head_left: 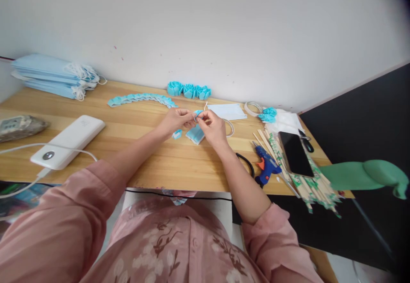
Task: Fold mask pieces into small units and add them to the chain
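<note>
My left hand (pixel 175 121) and my right hand (pixel 212 127) meet above the middle of the wooden table (pixel 134 146). Both pinch one small folded piece of blue mask fabric (pixel 197 113) between fingertips. Just below the hands lie a small stack of cut blue pieces (pixel 194 135) and one tiny blue scrap (pixel 177 134). A curved chain of folded blue pieces (pixel 141 99) lies further back, and three blue fabric rosettes (pixel 188 90) stand against the wall.
A stack of blue face masks (pixel 53 75) sits back left. A white power bank (pixel 68 140) with cable lies left. Right are a flat mask (pixel 228 111), blue glue gun (pixel 266 166), wooden sticks (pixel 288 167), black phone (pixel 295 154) and a green object (pixel 365 175).
</note>
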The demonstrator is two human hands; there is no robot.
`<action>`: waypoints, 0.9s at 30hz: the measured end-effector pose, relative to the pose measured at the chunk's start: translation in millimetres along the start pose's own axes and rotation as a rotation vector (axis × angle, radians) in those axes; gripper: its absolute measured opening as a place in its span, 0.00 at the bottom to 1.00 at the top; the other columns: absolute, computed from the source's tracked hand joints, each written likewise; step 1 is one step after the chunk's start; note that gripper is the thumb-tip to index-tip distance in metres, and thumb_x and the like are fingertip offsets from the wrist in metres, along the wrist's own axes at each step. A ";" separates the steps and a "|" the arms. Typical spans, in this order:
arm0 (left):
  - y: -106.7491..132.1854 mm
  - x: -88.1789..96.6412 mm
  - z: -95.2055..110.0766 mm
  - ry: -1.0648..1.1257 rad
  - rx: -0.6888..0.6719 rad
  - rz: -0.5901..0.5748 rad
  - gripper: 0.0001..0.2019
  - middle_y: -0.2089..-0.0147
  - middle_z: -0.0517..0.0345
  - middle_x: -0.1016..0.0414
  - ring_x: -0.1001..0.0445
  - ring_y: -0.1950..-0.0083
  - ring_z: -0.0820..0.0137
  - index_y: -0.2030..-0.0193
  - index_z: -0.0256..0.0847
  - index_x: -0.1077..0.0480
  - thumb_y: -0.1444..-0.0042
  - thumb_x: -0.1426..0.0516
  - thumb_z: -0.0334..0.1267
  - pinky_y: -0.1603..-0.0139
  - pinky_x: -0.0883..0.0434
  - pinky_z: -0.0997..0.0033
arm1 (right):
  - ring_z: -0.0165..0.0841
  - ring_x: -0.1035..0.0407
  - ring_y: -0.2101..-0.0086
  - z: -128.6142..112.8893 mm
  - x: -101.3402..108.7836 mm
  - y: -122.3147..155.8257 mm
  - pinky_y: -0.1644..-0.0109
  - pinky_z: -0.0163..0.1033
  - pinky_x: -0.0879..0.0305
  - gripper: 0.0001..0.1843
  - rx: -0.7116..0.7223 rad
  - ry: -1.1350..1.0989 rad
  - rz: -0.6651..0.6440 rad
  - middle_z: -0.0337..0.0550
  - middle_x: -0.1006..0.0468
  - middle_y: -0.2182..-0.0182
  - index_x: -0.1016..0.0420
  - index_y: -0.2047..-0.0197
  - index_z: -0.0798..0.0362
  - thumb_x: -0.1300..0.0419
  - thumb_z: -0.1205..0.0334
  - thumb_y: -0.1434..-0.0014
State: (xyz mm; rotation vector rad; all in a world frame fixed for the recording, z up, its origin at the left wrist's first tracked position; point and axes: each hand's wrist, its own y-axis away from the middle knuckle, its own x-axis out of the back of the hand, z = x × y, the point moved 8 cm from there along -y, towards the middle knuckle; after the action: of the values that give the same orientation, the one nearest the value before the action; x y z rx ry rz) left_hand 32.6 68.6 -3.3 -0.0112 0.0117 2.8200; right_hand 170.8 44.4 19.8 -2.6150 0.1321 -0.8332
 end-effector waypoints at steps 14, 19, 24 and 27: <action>-1.8 8.2 1.5 0.027 0.005 0.086 0.15 0.73 0.57 0.23 0.28 0.72 0.74 0.72 0.38 0.29 0.51 0.35 0.49 0.64 0.30 0.71 | 0.33 0.27 0.64 -5.9 3.5 -1.4 0.61 0.37 0.31 0.07 0.026 -0.057 0.029 0.38 0.20 0.65 0.26 0.60 0.48 0.43 0.58 0.42; -1.4 6.1 3.1 0.008 -0.015 0.069 0.15 0.73 0.57 0.23 0.28 0.73 0.74 0.73 0.38 0.28 0.51 0.35 0.48 0.64 0.31 0.70 | 0.32 0.27 0.66 -3.6 1.1 -2.1 0.60 0.38 0.31 0.05 0.023 -0.048 0.019 0.38 0.20 0.66 0.26 0.65 0.48 0.42 0.58 0.43; -1.1 4.2 2.1 0.011 -0.025 0.070 0.14 0.74 0.58 0.24 0.29 0.73 0.75 0.73 0.38 0.28 0.51 0.35 0.48 0.66 0.31 0.72 | 0.31 0.28 0.69 -1.1 3.1 -3.4 0.60 0.38 0.32 0.05 0.005 -0.065 0.024 0.37 0.21 0.69 0.27 0.69 0.49 0.42 0.59 0.44; -1.8 4.2 1.1 0.033 -0.025 0.070 0.15 0.74 0.58 0.24 0.30 0.74 0.75 0.74 0.38 0.29 0.53 0.35 0.49 0.67 0.33 0.74 | 0.31 0.28 0.66 6.6 5.4 -5.4 0.60 0.37 0.32 0.07 -0.060 -0.208 0.050 0.38 0.21 0.67 0.28 0.64 0.50 0.40 0.56 0.45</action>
State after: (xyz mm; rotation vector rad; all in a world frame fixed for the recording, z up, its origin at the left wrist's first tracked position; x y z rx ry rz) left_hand 29.2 71.6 -2.3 -0.0645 -0.0157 2.8894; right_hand 178.8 50.5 19.9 -2.7234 0.1657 -0.5443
